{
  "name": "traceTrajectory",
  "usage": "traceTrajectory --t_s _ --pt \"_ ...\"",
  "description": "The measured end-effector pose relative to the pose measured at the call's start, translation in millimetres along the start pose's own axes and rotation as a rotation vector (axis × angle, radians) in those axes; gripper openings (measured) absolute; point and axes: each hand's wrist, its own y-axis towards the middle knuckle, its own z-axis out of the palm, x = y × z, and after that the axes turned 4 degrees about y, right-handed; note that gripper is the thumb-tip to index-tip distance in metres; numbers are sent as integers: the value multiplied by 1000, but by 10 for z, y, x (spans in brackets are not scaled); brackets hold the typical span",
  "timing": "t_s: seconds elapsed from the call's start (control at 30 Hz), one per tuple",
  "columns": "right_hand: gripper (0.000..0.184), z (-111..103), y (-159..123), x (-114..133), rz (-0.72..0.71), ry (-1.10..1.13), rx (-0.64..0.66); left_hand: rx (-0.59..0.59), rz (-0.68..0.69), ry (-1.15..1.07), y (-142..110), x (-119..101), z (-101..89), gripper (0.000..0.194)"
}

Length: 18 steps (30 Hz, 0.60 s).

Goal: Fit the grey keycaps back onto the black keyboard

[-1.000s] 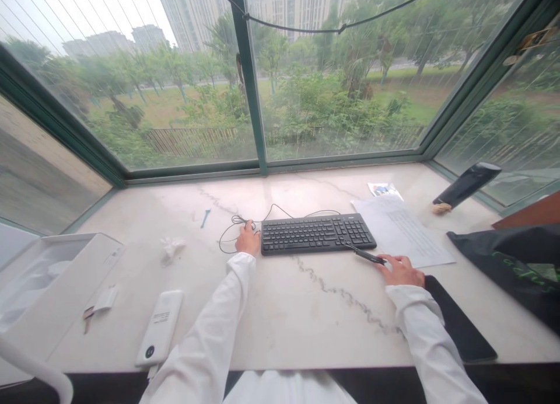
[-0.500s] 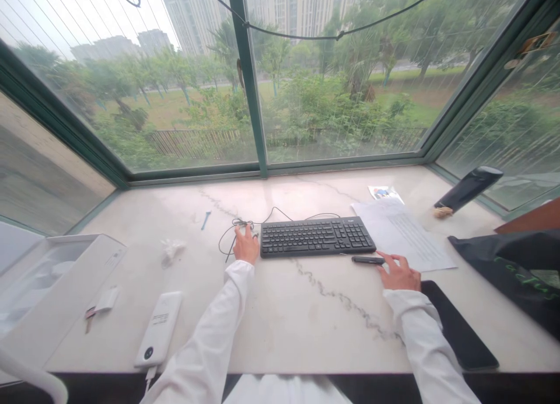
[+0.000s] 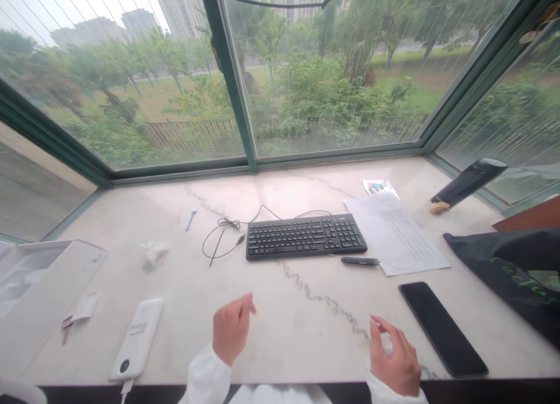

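Note:
My left hand (image 3: pixel 231 327) hovers over or rests on the near part of the marble tabletop, its fingers curled in and nothing showing in them. To the right, my right hand (image 3: pixel 395 356) has thumb and forefinger tips together in a loose ring, with bare tabletop visible through it. Neither hand touches any object. A black keyboard (image 3: pixel 306 236) lies beyond them, with its coiled cable (image 3: pixel 227 223) and USB plug at its left. Below the keyboard's right corner is a black pen (image 3: pixel 360 261), its end overlapping a printed sheet (image 3: pixel 400 234). A black smartphone (image 3: pixel 443 328) lies right of my right hand.
On the left are a white power bank (image 3: pixel 136 340) with a cable, a key with a tag (image 3: pixel 83 309), an open white box (image 3: pixel 56 299), a small plastic bag (image 3: pixel 154 256) and a blue stick (image 3: pixel 191 220). A dark bag (image 3: pixel 503 270) lies right; windows enclose the back.
Both hands have drawn back toward the table's near edge. The left has left the keyboard's left edge and cable; the right has come away from the pen. The view has shifted slightly.

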Motion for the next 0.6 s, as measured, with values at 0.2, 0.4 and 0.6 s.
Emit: traceTrajectory --t_s 0.2,0.4,0.6 --pt "51 3 61 23 19 117 -19 248 140 -153 -731 -8 342 63" --pt "52 208 394 35 52 144 124 93 157 -127 -239 -165 145 49" --pt "44 272 755 89 -79 -17 210 93 174 -116 -209 -213 136 48"
